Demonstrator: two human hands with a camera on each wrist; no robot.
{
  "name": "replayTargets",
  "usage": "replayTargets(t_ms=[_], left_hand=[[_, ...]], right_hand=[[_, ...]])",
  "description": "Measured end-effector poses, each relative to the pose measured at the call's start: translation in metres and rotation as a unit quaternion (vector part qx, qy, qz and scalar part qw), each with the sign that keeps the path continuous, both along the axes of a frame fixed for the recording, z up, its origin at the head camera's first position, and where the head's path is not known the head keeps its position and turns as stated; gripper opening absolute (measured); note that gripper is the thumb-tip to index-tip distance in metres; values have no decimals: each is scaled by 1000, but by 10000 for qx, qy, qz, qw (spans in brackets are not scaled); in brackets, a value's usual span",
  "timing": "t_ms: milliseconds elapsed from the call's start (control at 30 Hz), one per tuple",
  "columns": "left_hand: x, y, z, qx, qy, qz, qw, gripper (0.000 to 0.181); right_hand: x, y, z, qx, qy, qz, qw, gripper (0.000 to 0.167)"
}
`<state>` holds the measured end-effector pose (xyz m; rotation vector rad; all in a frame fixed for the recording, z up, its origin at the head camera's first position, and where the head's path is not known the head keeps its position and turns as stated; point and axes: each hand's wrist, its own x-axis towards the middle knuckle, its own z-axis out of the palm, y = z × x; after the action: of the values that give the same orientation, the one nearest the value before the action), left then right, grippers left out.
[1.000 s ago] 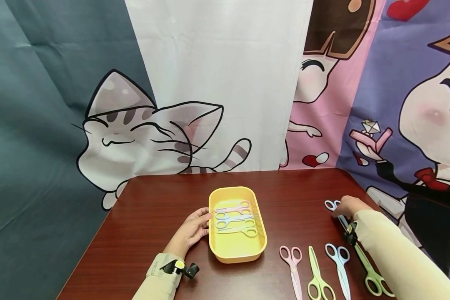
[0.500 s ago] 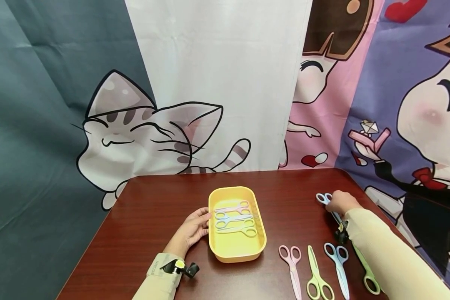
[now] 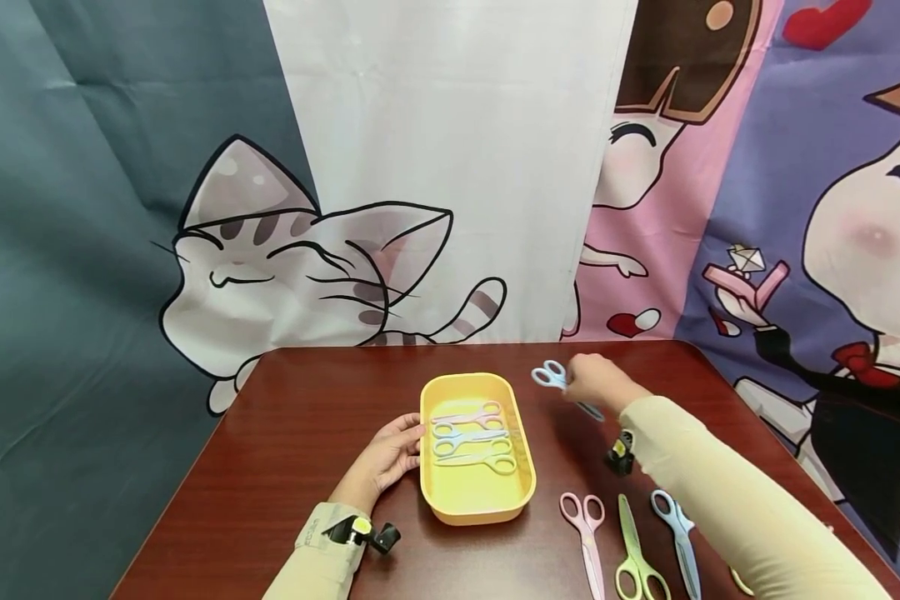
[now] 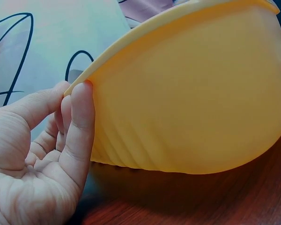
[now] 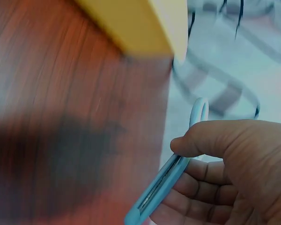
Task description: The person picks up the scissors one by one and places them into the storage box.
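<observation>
My left hand pinches the left rim of a yellow plastic bin; the left wrist view shows thumb and finger on the rim of the bin. Inside lie pink scissors, blue scissors and yellow-green scissors, roughly parallel. To the right of the bin, my right hand holds another pair of blue scissors above the table, handle loops pointing left. In the right wrist view the thumb presses these closed scissors against the fingers.
On the table's near right lie pink scissors, green scissors and blue scissors in a row. A green handle loop shows partly from under the right sleeve. A cartoon-printed curtain hangs behind the table.
My right hand has lifted the blue scissors from the table's right side and carried them left, close to the bin. The left hand has stayed on the rim.
</observation>
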<state>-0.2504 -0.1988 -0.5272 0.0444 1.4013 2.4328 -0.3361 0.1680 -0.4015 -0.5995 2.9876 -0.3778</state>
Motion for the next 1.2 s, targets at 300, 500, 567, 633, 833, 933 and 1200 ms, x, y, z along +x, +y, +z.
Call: replayTargets(t_ms=[300,500,567,633,833,933,1200], left_hand=[[0,-1,1,-47,-15,27,10000,13],[1,-2,3,-51,-23,51,10000,13],[0,-1,2,-51,1,48,10000,13],[0,-1,1,-56,5,26,10000,14],[-2,0,0,-71,-12,-12,10000,16],[-2,0,1,-63,-38,22,10000,15],[0,1,2,-22,-111,58,9999,13]], right_hand=[[33,-94,10,371,249,1038,9936,22],[51,-126,5,693,300,1683,9828,17],[55,-130,0,754,357,1964,9770,17],[59,-131,-5,814,306,2169,9723,17],[69,-133,-23,968,167,2708,9576,20],[75,-134,-29,1018,110,2909,9513,22],[87,-135,-44,1316,367,2988,9445,22]])
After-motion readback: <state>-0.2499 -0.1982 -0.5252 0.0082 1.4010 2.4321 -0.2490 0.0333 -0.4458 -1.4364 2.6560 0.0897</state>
